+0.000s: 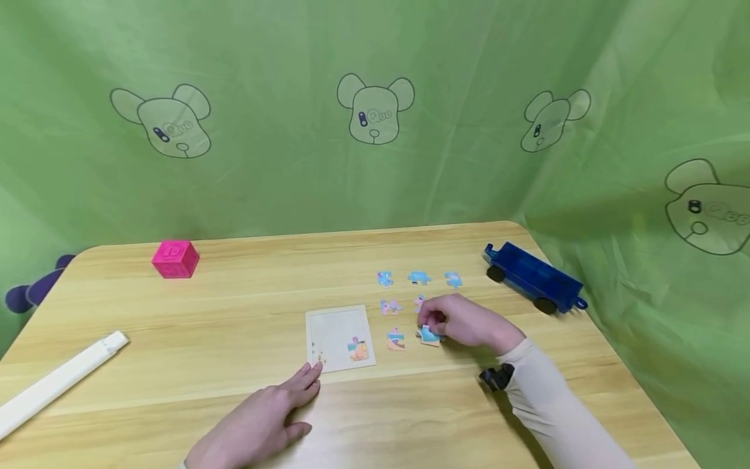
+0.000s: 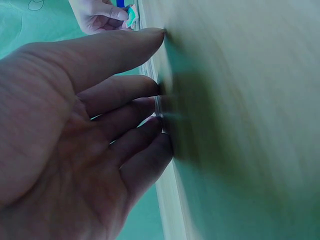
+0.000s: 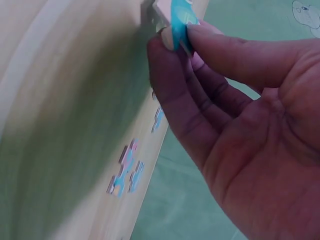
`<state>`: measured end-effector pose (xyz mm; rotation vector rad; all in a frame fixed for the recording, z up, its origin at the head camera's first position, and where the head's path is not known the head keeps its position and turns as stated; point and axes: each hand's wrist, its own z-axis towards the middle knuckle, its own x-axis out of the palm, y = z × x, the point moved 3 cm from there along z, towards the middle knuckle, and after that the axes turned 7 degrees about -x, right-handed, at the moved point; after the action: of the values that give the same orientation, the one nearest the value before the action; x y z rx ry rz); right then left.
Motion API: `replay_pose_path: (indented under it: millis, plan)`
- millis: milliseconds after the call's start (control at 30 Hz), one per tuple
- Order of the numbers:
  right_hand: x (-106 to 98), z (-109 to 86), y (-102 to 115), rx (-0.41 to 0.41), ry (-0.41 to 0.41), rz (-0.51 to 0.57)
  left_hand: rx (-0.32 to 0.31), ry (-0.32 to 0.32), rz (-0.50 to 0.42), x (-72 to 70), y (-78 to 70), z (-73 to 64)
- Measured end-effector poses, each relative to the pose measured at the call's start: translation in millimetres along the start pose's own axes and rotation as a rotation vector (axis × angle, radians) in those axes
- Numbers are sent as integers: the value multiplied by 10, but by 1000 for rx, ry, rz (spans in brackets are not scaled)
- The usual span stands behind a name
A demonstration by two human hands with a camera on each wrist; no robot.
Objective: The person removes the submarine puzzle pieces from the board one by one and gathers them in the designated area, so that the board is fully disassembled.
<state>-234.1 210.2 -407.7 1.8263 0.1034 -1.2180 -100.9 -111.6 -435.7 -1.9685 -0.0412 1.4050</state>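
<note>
In the head view my right hand (image 1: pixel 465 320) pinches a blue and tan jigsaw piece (image 1: pixel 430 337) between thumb and fingers. The right wrist view shows that same piece (image 3: pixel 181 22) at the fingertips, tilted up from the table. My left hand (image 1: pixel 260 417) rests with loosely bent fingers at the lower left corner of a white puzzle tray (image 1: pixel 331 329). One jigsaw piece (image 1: pixel 357 350) lies in the tray's lower right corner. Right of the tray, a loose piece (image 1: pixel 396 340) lies beside the right hand. Another piece (image 1: pixel 419 301) is partly hidden behind that hand.
Several more jigsaw pieces lie farther back, among them a blue one (image 1: pixel 418 278) and a pink one (image 1: pixel 390 307). A blue toy wagon (image 1: pixel 533 277) stands at the right edge. A pink block (image 1: pixel 176 259) and a white bar (image 1: pixel 58 384) are on the left.
</note>
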Motion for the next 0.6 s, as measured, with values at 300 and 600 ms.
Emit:
replay_pose_path:
  millis: [300, 600]
  plan:
    - [1, 2, -51, 7, 6, -3, -5, 8, -5, -2, 2, 4]
    - [23, 11, -77, 51, -39, -15, 2, -4, 3, 0, -10, -1]
